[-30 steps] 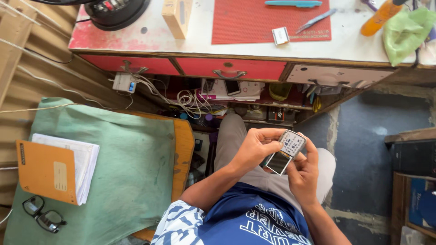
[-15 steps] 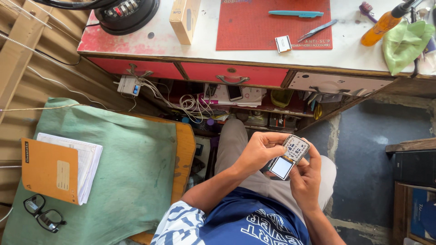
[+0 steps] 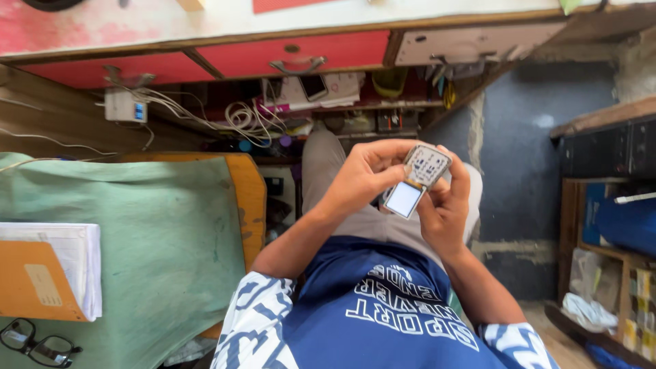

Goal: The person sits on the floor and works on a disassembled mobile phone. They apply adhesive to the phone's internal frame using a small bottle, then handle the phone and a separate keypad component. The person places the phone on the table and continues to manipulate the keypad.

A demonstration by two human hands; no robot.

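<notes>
Left hand (image 3: 365, 179) and right hand (image 3: 444, 208) both grip a small phone (image 3: 417, 179) above the lap, fingers curled round it from either side, its keypad part tilted up and its pale screen below. Beyond it runs the red desk (image 3: 205, 58) with a cable tangle (image 3: 232, 116) underneath. Off left, a green cloth (image 3: 137, 239) carries papers (image 3: 68, 256) and glasses (image 3: 34, 342).

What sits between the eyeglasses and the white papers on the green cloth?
In the head view, an orange folder lies between the eyeglasses and the papers.
</notes>
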